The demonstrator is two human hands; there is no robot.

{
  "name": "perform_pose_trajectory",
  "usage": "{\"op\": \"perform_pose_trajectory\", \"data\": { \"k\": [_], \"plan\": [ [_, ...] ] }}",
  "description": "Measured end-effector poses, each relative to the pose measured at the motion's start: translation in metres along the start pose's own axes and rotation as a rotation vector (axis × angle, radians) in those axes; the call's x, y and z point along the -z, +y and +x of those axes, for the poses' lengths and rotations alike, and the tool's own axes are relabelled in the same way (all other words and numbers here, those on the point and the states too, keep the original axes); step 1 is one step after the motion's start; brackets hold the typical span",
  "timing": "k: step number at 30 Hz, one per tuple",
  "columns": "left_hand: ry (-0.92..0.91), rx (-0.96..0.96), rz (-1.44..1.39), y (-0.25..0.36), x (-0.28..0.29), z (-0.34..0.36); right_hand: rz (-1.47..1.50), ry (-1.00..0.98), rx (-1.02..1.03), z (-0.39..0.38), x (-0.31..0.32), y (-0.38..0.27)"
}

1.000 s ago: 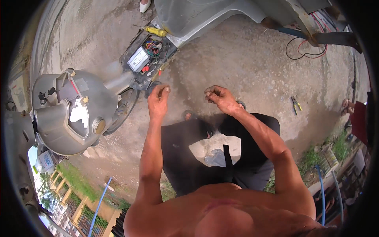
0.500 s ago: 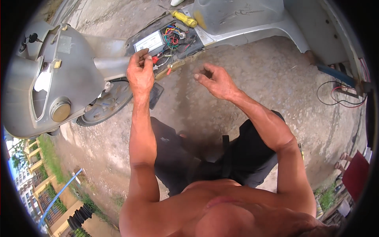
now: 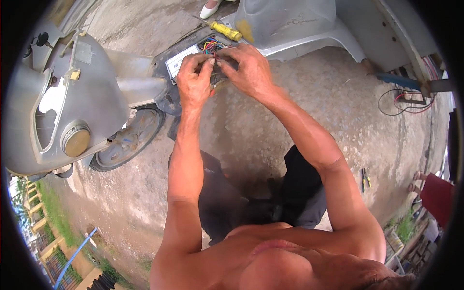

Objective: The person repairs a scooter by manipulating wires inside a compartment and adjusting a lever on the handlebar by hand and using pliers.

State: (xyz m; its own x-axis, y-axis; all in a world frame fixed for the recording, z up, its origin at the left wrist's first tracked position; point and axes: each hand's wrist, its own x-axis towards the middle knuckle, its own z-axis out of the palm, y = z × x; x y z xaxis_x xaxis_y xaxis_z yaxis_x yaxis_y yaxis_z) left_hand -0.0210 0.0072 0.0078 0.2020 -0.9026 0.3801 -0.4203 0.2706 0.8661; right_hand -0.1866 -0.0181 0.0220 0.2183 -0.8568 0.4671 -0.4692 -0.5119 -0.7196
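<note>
The coloured wires [image 3: 211, 47] at the scooter [image 3: 87, 96] floor are pinched between left hand [image 3: 193, 82] and right hand [image 3: 246, 70], both closed, equally near.

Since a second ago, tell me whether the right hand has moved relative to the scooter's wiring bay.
Yes. The right hand has moved up and left onto the coloured wires in the scooter's wiring bay, meeting the left hand; earlier it hovered apart over the concrete.

Grey scooter [image 3: 92, 92]; yellow-handled screwdriver [image 3: 225, 31]; red, blue, yellow wires [image 3: 211, 46]; black shorts [image 3: 304, 193].
</note>
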Motion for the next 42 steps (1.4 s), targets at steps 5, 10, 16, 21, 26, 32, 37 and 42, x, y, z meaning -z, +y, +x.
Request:
{"op": "perform_pose_trajectory", "data": {
  "k": [5, 10, 16, 21, 26, 32, 37, 42],
  "plan": [
    [-0.032, 0.222, -0.198, -0.008, -0.003, 0.006, 0.05, 0.045, -0.022, 0.004, -0.02, 0.005],
    [-0.079, 0.258, -0.281, -0.01, 0.002, 0.007, 0.138, 0.058, -0.021, 0.008, -0.029, 0.011],
    [0.094, 0.328, -0.491, -0.01, 0.014, 0.021, 0.672, 0.01, -0.37, 0.015, -0.02, 0.027],
    [0.108, 0.372, -0.511, -0.01, 0.021, 0.025, 0.642, -0.052, -0.402, 0.019, -0.017, 0.028],
    [0.095, 0.43, -0.263, 0.0, 0.025, 0.028, 0.643, -0.072, -0.406, 0.02, -0.016, 0.032],
    [0.034, 0.365, -0.255, 0.001, 0.022, 0.025, 0.665, -0.054, -0.407, 0.02, -0.021, 0.031],
    [0.003, 0.354, -0.323, -0.004, 0.018, 0.025, 0.648, -0.008, -0.309, 0.013, -0.023, 0.04],
    [0.02, 0.349, -0.469, -0.011, 0.014, 0.024, 0.72, -0.046, -0.296, 0.003, -0.009, 0.047]
  ]
}}
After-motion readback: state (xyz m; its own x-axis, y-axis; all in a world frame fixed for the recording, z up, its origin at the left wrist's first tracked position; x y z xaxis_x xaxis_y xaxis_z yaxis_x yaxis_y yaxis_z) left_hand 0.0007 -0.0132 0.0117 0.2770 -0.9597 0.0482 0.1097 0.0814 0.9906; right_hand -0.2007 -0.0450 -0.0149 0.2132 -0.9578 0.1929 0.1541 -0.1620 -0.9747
